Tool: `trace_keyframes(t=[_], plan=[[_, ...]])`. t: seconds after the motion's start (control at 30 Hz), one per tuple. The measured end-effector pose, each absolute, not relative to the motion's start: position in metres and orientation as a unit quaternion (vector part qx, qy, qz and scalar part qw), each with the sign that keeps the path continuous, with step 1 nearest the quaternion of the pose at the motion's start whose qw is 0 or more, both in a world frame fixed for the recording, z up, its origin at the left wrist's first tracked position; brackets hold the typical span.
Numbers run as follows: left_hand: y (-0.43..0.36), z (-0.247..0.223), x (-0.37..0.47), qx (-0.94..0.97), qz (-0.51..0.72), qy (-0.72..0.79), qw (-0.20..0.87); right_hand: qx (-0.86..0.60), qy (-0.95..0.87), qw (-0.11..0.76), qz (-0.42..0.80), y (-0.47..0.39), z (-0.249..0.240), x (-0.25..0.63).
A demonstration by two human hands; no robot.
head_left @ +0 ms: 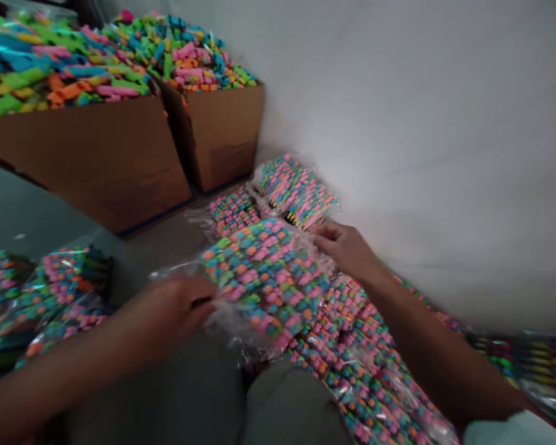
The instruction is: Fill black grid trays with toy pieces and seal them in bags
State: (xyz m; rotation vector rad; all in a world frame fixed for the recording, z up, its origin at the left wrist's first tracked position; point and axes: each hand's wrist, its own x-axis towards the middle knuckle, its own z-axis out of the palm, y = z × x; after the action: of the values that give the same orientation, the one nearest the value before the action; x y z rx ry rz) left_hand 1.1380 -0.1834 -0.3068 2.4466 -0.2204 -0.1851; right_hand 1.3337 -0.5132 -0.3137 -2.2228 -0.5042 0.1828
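A clear plastic bag (269,272) packed with rows of small pink, blue, green and orange pieces is stretched between my two hands. My left hand (185,303), a little blurred, pinches the bag's loose plastic at its left edge. At the upper right corner, my right hand (338,244) has its thumb and fingers closed on the film. Just beyond lies another filled bag (299,188), with a smaller one (235,213) to its left. More filled bags (375,364) are laid out beneath and to the right of the held one.
Two cardboard boxes, one at left (88,161) and one behind (227,133), are heaped with loose colourful foam-like pieces. More filled bags (55,290) sit at the left. A pale wall (421,123) rises on the right. My knee (291,402) is below the held bag.
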Motion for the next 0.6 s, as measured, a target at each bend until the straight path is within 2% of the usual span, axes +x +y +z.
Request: trace_keyframes(t=[0.17,0.33,0.47,0.6], plan=[[-0.292,-0.341,1.267,0.895,-0.091,-0.145,0.412,-0.940,-0.053,0.336,0.016,-0.627,-0.304,1.413],[-0.388,-0.378,1.364,0.886,-0.110,-0.074,0.444,-0.946,0.031,0.320,0.035,-0.704,-0.325,1.507],[-0.430,-0.394,1.417,0.880,-0.134,-0.023,0.456,-0.960,0.046,0.274,0.008,-0.725,-0.343,1.568],[-0.444,-0.413,1.452,0.867,-0.122,-0.012,0.483,-0.989,0.004,0.138,-0.047,-0.719,-0.350,1.598]])
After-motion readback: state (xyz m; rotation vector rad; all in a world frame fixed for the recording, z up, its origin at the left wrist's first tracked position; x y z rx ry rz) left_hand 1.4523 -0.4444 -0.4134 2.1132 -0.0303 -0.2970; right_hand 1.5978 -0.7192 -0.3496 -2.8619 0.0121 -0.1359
